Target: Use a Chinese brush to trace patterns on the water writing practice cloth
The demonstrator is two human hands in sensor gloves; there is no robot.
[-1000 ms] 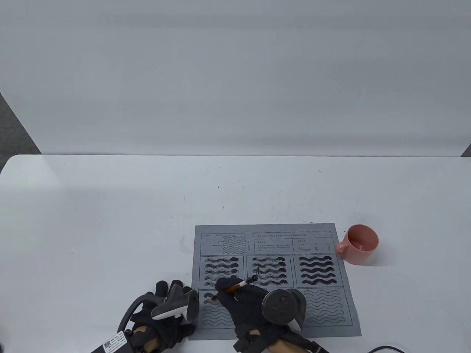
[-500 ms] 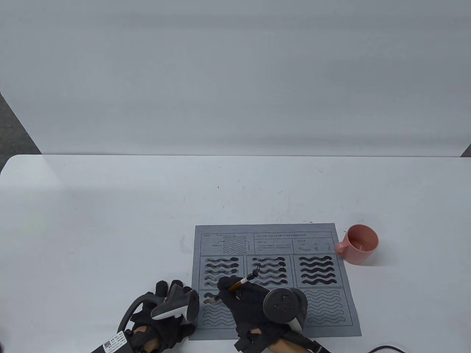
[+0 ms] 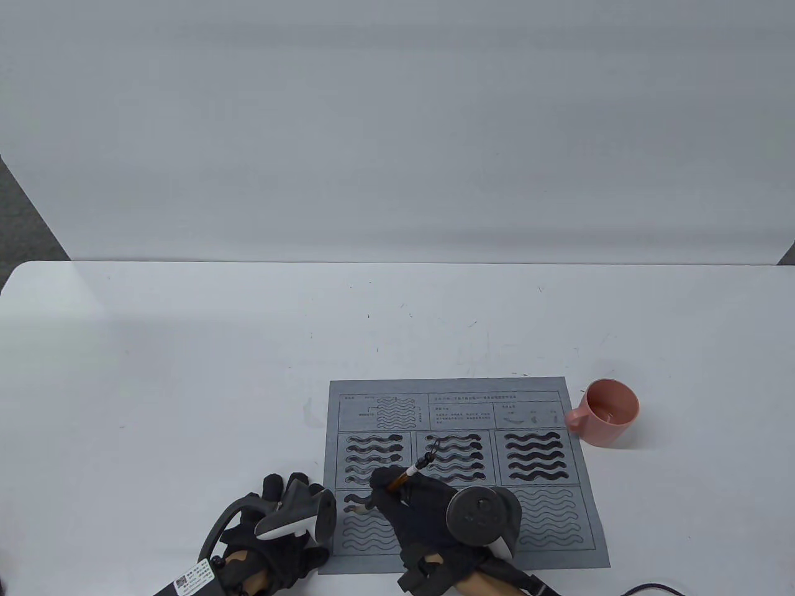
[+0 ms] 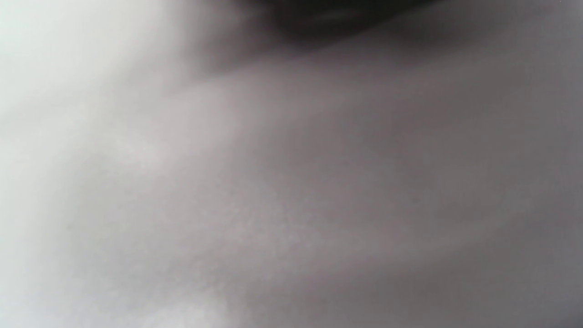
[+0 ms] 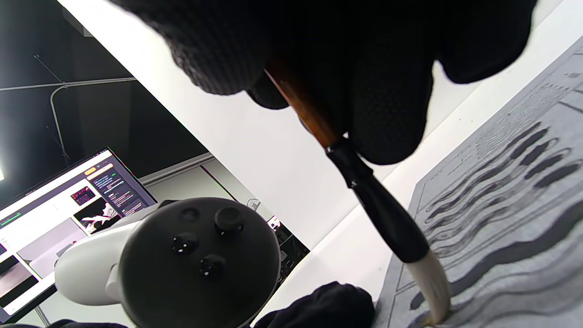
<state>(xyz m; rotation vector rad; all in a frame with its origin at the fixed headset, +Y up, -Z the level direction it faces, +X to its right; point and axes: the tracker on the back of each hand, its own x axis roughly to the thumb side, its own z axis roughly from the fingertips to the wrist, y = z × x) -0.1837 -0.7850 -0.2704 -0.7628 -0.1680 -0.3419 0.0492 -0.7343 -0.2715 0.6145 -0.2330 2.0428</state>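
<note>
Gripping brush steeper now, right hand shifted slightly right, left hand resting flat, unmoved

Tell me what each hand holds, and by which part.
The right hand pinches the brush by its brown shaft, just above the black ferrule. The left hand holds nothing.

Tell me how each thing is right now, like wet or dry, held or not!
Cloth: flat on the table, three top boxes painted dark, bottom left box just begun, bottom right box bare.
Brush: tilted, tip pressed on the cloth.
Right hand: fingers pinch the brush.
Left hand: rests at the cloth's left edge, holds nothing.
Cup: upright, beside the cloth.
</note>
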